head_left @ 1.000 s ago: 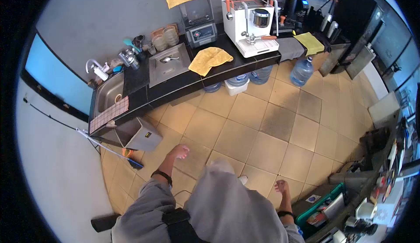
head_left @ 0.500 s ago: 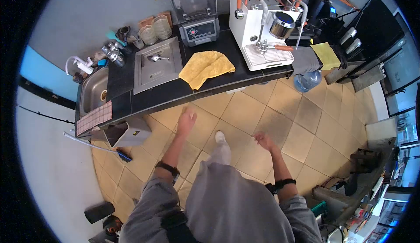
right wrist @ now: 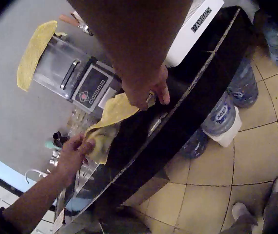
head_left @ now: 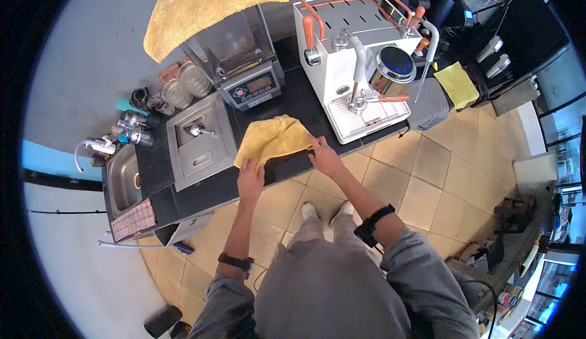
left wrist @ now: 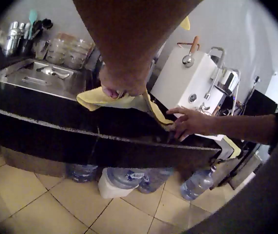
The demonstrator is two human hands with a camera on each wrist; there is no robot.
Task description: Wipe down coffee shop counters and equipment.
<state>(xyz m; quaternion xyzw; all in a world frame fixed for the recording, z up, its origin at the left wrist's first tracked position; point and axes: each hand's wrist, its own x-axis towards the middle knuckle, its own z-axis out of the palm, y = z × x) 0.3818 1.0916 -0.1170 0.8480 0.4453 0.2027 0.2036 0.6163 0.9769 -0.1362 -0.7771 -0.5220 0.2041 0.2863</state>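
Note:
A yellow cloth (head_left: 273,138) lies on the black counter (head_left: 287,167) in front of the blender, partly lifted in both wrist views. My left hand (head_left: 250,180) pinches its left corner; in the right wrist view the left hand's (right wrist: 73,155) fingers curl round the cloth (right wrist: 117,111). My right hand (head_left: 325,157) is at the cloth's right edge, thumb and fingers pinching it. In the left wrist view the right hand (left wrist: 192,123) holds the end of the cloth (left wrist: 156,111) near the counter's front edge.
Behind the cloth stands a blender (head_left: 235,64) with another yellow cloth (head_left: 210,9) on top. A white espresso machine (head_left: 342,70) is to the right, a steel tray (head_left: 201,140) and a sink (head_left: 125,177) to the left. Water bottles (left wrist: 197,184) stand below the counter.
The person has come up closer to the counter. Both hands have moved from hanging over the floor to the yellow cloth and taken hold of its edges.

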